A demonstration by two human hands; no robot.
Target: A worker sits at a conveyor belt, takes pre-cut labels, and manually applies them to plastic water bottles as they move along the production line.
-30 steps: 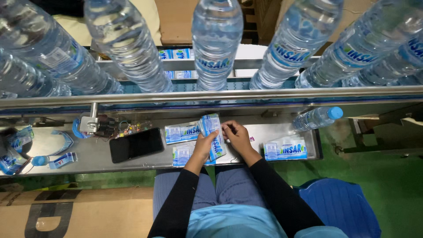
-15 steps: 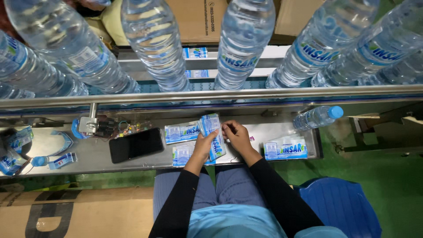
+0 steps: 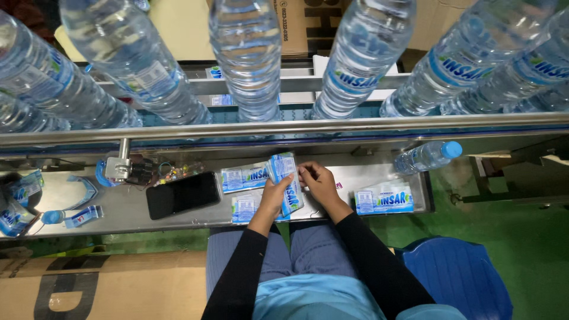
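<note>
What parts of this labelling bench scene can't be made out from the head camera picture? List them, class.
- Water bottles on the conveyor: caps and tops cut off by the upper edge.
- Left hand: fingertips hidden behind the label stack it holds.
- Right hand: whatever it pinches is too small to tell.
- Black phone: screen dark, nothing readable.
- Blue chair: partly cut by the lower edge.

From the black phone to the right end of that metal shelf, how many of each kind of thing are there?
Blue-and-white label bundles: 4, one of them in the left hand
Black phone: 1
Small water bottle, lying down: 1
Total: 6
</note>
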